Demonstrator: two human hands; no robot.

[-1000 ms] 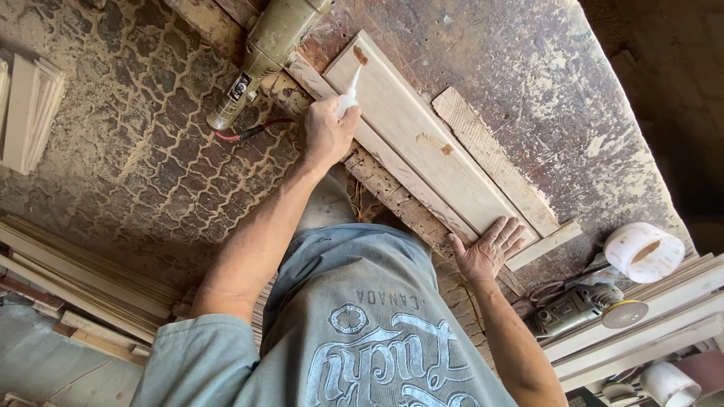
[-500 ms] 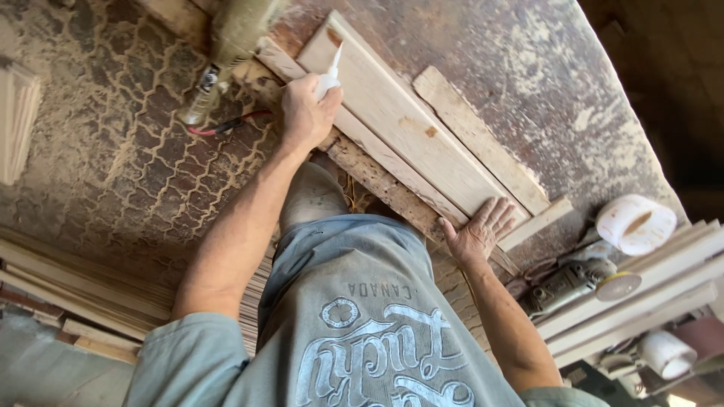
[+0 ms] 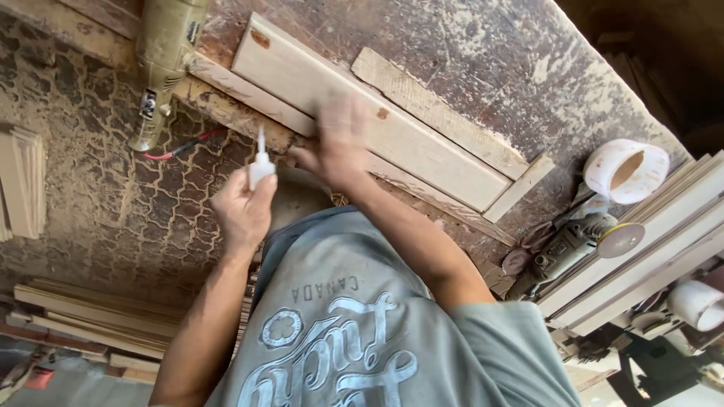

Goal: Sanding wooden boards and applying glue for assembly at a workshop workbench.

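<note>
My left hand (image 3: 243,212) is shut on a small white squeeze bottle (image 3: 261,169) with its thin nozzle pointing up, held off the bench edge above the patterned floor. My right hand (image 3: 336,143) is blurred in motion over the near edge of a long pale wooden board (image 3: 392,132) lying on the worn workbench (image 3: 483,60). Its fingers look loosely spread and I see nothing in them. A narrower rough slat (image 3: 437,113) lies along the far side of the board. A short strip (image 3: 519,188) crosses the board's right end.
A dusty power tool (image 3: 170,53) with a red cord hangs at the bench's left edge. A hand grinder (image 3: 573,245) and a white tape roll (image 3: 626,169) sit at the right beside stacked long boards (image 3: 648,241). Wood strips (image 3: 90,316) lie on the floor lower left.
My left hand has pulled the bottle back off the board toward my body. My right hand has left the board's right end and swept left to its middle.
</note>
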